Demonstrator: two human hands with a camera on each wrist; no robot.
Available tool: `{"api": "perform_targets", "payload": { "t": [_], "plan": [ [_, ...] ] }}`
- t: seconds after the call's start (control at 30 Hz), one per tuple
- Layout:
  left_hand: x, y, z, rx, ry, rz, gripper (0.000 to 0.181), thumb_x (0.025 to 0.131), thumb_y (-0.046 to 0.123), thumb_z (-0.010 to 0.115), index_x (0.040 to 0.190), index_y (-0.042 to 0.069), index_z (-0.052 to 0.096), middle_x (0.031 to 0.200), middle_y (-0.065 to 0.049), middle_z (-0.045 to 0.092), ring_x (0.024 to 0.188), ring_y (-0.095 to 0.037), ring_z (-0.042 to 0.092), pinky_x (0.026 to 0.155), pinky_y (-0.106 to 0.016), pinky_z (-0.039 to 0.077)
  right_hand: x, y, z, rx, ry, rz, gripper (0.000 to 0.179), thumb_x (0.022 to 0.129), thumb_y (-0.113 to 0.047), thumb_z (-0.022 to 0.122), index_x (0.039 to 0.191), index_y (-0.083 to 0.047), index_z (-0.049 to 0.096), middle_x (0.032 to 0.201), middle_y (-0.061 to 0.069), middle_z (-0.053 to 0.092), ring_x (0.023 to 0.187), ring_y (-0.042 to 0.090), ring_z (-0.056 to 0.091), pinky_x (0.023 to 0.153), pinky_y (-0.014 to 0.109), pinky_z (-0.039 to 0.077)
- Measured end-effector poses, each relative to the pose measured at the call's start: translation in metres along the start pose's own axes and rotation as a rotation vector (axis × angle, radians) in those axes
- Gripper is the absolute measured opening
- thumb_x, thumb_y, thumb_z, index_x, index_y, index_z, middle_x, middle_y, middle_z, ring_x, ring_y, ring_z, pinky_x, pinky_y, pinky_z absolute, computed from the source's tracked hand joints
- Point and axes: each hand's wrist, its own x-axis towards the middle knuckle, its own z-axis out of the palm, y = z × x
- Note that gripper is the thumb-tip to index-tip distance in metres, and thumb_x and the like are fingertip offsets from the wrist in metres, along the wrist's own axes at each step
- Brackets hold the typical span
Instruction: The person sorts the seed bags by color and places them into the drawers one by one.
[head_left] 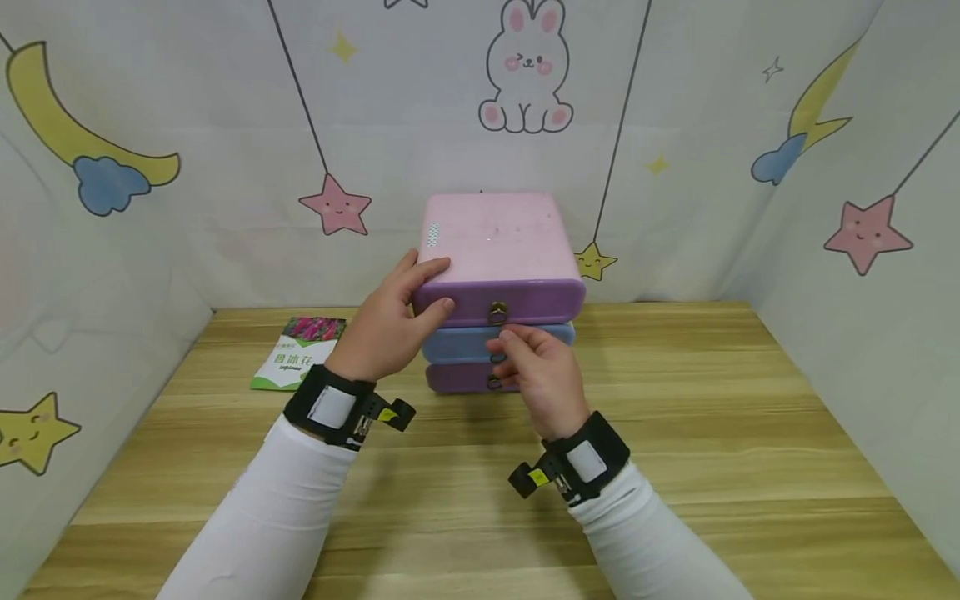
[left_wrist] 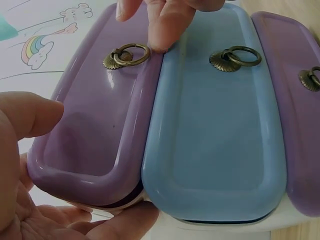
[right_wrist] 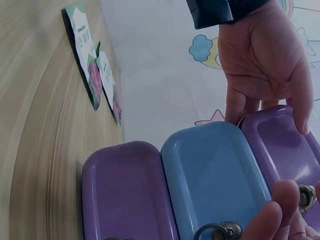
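Note:
A stack of small drawers stands on the table. Its pink top (head_left: pixel 491 237) sits over a purple top drawer (left_wrist: pixel 95 120), a blue middle drawer (left_wrist: pixel 220 125) and a purple bottom drawer (right_wrist: pixel 127 190). Each front carries a bronze ring pull (left_wrist: pixel 132 55). My left hand (head_left: pixel 393 317) grips the upper box at its left corner, thumb on the purple front and fingers behind the side. At the top drawer's lower edge, below its ring, my right hand (head_left: pixel 543 375) has bent fingertips on the rim. A thin dark gap shows behind the top drawer's left end.
Left of the stack lies a flower-printed packet (head_left: pixel 292 354); the right wrist view shows a second packet (right_wrist: pixel 107 75) beside it. White cloth with cartoon prints, among them a rabbit (head_left: pixel 527 71), hangs close behind the stack. Both wrists wear black camera straps (head_left: pixel 326 404).

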Motion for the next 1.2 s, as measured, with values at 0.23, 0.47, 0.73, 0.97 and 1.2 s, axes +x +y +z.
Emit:
{"api": "perform_targets", "payload": {
  "t": [0.23,0.47,0.73,0.97,1.2],
  "plan": [
    [-0.001,-0.002,0.002,-0.007,0.013,0.005,0.052,0.091,0.045,0.056,0.140,0.031,0.044,0.154,-0.002,0.009,0.127,-0.019,0.031,0.097,-0.047,0.040,0.001,0.002,0.004,0.058,0.019,-0.018,0.030,0.094,-0.026,0.059,0.111,-0.001,0.061,0.095,0.013,0.067,0.070,0.024,0.059,0.063,0.034,0.052],
    [-0.001,-0.003,0.003,-0.019,0.016,0.006,0.050,0.092,0.045,0.055,0.140,0.032,0.043,0.154,0.001,0.008,0.126,-0.019,0.032,0.097,-0.046,0.041,0.001,0.004,0.009,0.062,0.064,-0.068,0.026,0.094,-0.021,0.059,0.115,-0.006,0.055,0.099,0.018,0.065,0.068,0.026,0.058,0.062,0.035,0.053],
    [-0.002,-0.004,0.004,-0.033,0.020,0.010,0.049,0.093,0.044,0.055,0.139,0.033,0.044,0.154,0.004,0.008,0.126,-0.016,0.032,0.096,-0.044,0.042,0.001,0.005,0.013,0.082,0.047,-0.078,0.028,0.093,-0.020,0.060,0.117,-0.006,0.051,0.096,0.018,0.064,0.067,0.026,0.057,0.064,0.040,0.053],
    [-0.002,-0.004,0.004,-0.026,0.027,0.007,0.049,0.092,0.044,0.054,0.139,0.033,0.044,0.154,0.004,0.009,0.126,-0.015,0.032,0.096,-0.043,0.042,0.004,0.005,0.015,0.095,0.051,-0.080,0.028,0.093,-0.021,0.060,0.113,-0.003,0.050,0.089,0.016,0.064,0.065,0.026,0.057,0.059,0.030,0.052],
    [-0.002,-0.003,0.004,-0.013,0.033,0.003,0.048,0.092,0.045,0.054,0.138,0.034,0.045,0.154,0.004,0.010,0.126,-0.016,0.031,0.097,-0.044,0.041,0.009,0.004,0.015,0.091,0.087,-0.069,0.020,0.094,-0.020,0.059,0.101,-0.002,0.054,0.083,0.015,0.064,0.066,0.024,0.058,0.059,0.032,0.053]
  ]
}}
